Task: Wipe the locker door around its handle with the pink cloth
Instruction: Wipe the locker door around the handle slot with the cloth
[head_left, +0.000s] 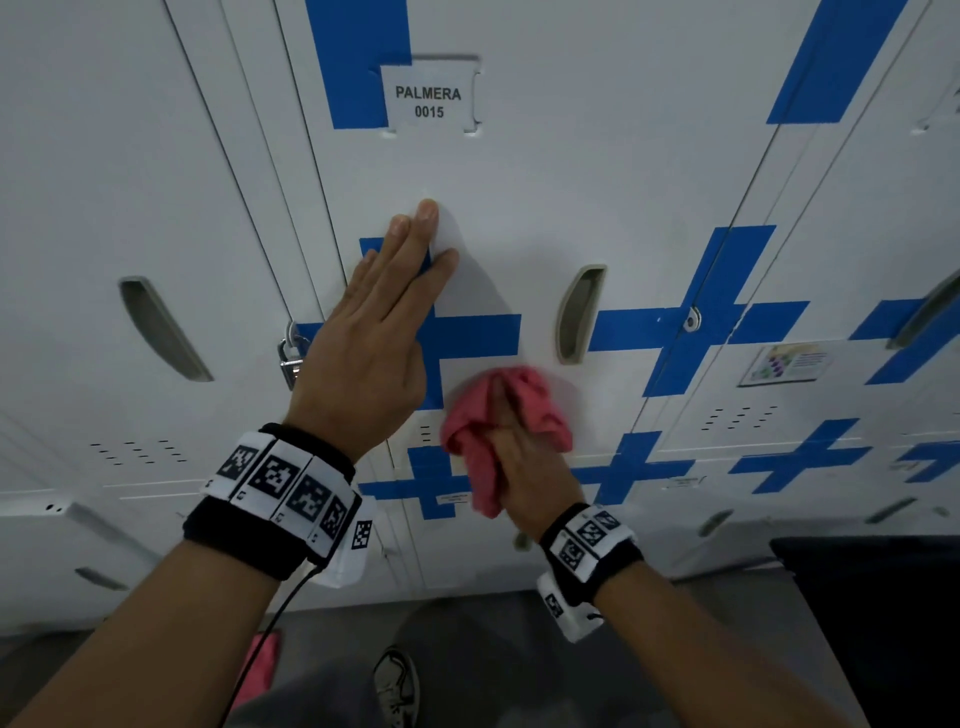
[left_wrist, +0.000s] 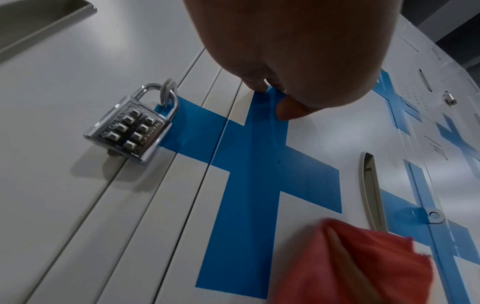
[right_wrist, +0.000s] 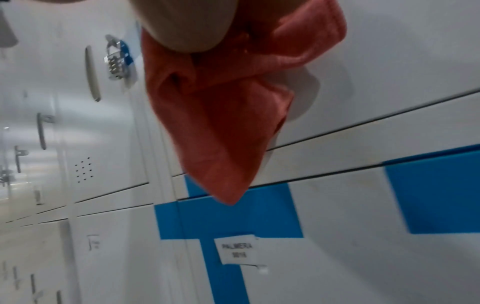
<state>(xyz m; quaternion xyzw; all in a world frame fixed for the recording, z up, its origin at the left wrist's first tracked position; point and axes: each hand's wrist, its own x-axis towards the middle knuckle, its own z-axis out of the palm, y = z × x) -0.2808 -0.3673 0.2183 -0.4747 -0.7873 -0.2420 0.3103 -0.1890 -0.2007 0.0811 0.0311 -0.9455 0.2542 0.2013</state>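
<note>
Below recessed handle (head_left: 579, 314), right hand (head_left: 524, 462) bunches pink cloth (head_left: 506, 421).

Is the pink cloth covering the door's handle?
No, the pink cloth sits below and left of the handle, which shows fully.

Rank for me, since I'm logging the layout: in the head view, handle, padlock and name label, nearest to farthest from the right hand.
1. Handle, just above the right hand.
2. Padlock, off to the left.
3. Name label, high on the door.
</note>
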